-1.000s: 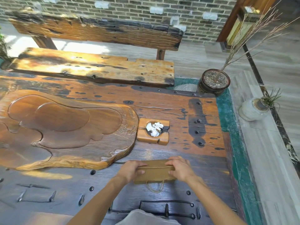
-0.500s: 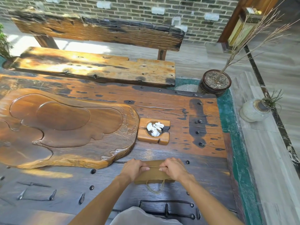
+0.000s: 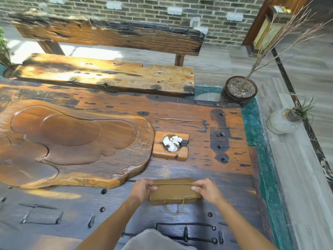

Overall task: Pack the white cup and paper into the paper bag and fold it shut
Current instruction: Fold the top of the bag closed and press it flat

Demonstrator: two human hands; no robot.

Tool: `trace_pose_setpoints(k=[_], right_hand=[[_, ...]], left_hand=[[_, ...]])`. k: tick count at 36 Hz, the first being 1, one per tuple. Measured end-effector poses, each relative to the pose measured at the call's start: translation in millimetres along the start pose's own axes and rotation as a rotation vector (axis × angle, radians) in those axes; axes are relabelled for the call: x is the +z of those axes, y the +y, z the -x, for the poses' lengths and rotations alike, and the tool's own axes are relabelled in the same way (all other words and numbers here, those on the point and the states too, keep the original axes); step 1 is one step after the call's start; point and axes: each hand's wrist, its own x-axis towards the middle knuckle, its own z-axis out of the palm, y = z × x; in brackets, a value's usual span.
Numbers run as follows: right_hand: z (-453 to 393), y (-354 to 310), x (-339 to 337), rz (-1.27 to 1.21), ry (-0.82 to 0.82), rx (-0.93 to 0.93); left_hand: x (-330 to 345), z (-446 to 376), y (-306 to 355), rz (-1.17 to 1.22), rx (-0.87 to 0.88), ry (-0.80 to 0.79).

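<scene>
The folding step looks under way: the left hand (image 3: 142, 190) and right hand (image 3: 205, 191) each pinch an end of the paper bag (image 3: 174, 193), which lies flat on the worktop (image 3: 225, 177); next comes pressing the fold flat. Cup and paper are hidden, presumably inside

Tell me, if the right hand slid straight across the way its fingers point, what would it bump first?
The right hand points leftward along the paper bag, so it would probably meet the left hand gripping the bag's other end; nothing else seems between them.
</scene>
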Motion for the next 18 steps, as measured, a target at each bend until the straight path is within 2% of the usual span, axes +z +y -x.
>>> trace_pose_setpoints(k=[4,8,11,18], right_hand=[[3.5,5.7,4.8,-0.107,0.062,0.028],[1.7,24.0,8.5,-0.209,0.15,0.069],[7.2,25.4,6.7,-0.235,0.213,0.088],[27.1,-2.7,-18.7,-0.3,0.34,-0.008]], left_hand=[[21.4,-25.8,-42.9,0.19,-0.083,0.025],[9.4,17.3,1.4,0.303,-0.082,0.092],[12.8,20.3,6.6,0.372,-0.059,0.134],[-13.7,36.5,39.5,0.443,0.079,0.236]])
